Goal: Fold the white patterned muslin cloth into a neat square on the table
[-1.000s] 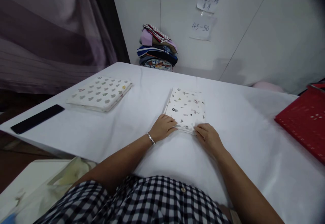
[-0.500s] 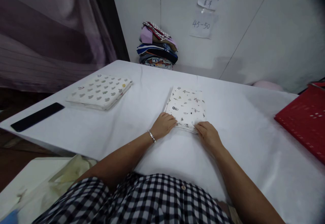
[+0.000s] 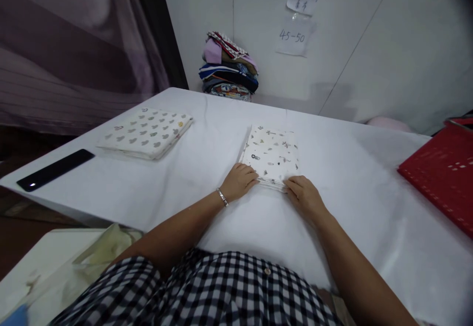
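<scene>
A white folded cloth [image 3: 271, 153] with small grey, green and brown prints lies flat on the white-covered table [image 3: 207, 183] in front of me. My left hand [image 3: 239, 182], with a silver bracelet at its wrist, has its fingers closed at the near left corner of the cloth. At the near right corner, my right hand [image 3: 303, 193] pinches the edge with thumb and fingers. Several layers show along the near edge between the hands. The undersides of both hands are hidden.
To the left lie another folded white cloth [image 3: 148, 131] with grey prints and a flat black object [image 3: 55, 169]. A pile of folded fabrics [image 3: 229, 69] stands by the wall. Red fabric [image 3: 443, 173] sits at the right edge, and a white stool-like surface [image 3: 48, 257] at lower left.
Both hands stay at the same corners of the cloth with hardly any movement. A small bright spot now shows on the flat black object.
</scene>
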Motion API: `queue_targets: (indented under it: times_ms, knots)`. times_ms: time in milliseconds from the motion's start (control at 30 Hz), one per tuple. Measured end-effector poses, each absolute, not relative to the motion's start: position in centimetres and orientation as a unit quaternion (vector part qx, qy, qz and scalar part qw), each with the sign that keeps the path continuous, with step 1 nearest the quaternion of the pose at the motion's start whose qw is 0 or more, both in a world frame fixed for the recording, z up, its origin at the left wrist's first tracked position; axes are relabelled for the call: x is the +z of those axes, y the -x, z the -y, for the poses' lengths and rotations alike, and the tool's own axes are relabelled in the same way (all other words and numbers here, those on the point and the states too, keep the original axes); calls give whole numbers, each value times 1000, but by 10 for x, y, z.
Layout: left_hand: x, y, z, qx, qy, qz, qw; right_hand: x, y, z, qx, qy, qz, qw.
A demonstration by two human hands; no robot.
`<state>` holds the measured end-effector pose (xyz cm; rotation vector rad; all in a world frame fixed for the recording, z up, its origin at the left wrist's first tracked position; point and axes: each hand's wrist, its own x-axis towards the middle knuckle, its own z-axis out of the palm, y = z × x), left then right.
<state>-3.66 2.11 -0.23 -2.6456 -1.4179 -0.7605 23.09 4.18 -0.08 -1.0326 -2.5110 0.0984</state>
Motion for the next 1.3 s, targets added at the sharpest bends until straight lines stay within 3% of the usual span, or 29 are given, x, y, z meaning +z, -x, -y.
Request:
queue_targets:
  times_ms: [167, 333, 600, 800, 1133, 1300]
  knots:
    - [-1, 35, -22, -242, 852, 463, 18, -1, -232, -41, 67, 379, 894, 231]
    - [-1, 33, -22, -230, 855, 464, 30, -1, -228, -38, 17, 408, 877, 251]
    - [-2, 35, -20, -238, 859, 453, 35, 2, -233, -39, 47, 380, 900, 207]
    - [-4, 36, -20, -229, 860, 454, 40, 0, -236, -40, 63, 382, 895, 223]
    - [-4, 33, -22, -219, 859, 455, 81, -4, -229, -37, -43, 390, 879, 269]
    - [-4, 32, -21, -209, 863, 452, 89, -4, -232, -39, -6, 367, 895, 252]
